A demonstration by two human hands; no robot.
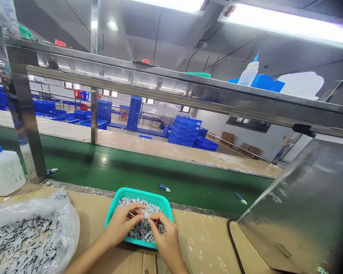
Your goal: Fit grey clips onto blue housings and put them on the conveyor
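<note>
Your left hand (119,225) and right hand (166,236) come together over a teal mesh basket (143,195), fingertips closed on a small grey plastic part (145,214) above a heap of like parts (138,230). The basket sits at the tabletop's (205,243) far edge, by a green conveyor belt (148,171), with a clear plastic bag (70,224) of grey parts (23,243) to its left.

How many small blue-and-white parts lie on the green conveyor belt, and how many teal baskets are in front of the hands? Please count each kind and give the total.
Small blue-and-white parts on the green conveyor belt: 3
Teal mesh basket: 1
Total: 4
</note>
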